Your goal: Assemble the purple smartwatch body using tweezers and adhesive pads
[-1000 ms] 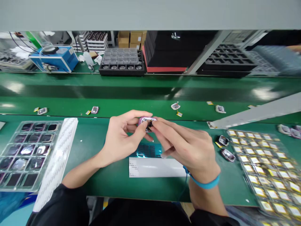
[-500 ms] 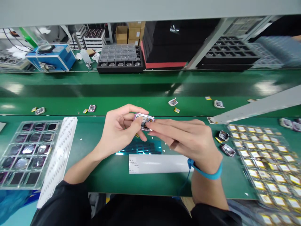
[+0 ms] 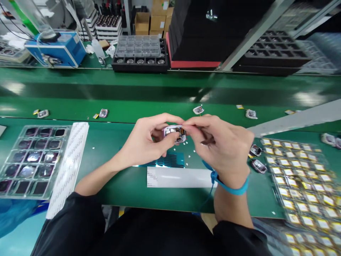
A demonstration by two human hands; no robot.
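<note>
Far left, on the green bench (image 3: pixel 112 185): a clear tray of dark glass pieces (image 3: pixel 29 160), with a white perforated strip (image 3: pixel 68 167) lying along its right edge.

Behind it, on the conveyor belt (image 3: pixel 160 110): small loose units, one at (image 3: pixel 103 113) and another further left (image 3: pixel 42 113).

Centre: your left hand (image 3: pixel 145 144) pinches a small pink-rimmed casing (image 3: pixel 174 133), thumb under the near edge and index finger arched over the top. The casing is held above the bench, open face up, with circuitry visible inside.

Directly under it on the bench: a shiny teal sheet of small pads (image 3: pixel 165 160), and just in front of that a white paper strip (image 3: pixel 181 177).

Your right hand (image 3: pixel 226 153) meets the casing from the right, thumb and index tips pressed together at its right edge. Cannot tell whether they grip the casing itself or some small part on it. A blue wrist strap (image 3: pixel 231 186) sits on this wrist.

Right of that hand: two more units on the bench (image 3: pixel 257 158), near the wrist.

Far right: a clear tray of yellow-edged cells (image 3: pixel 301 174), partly blurred at the near corner.
</note>
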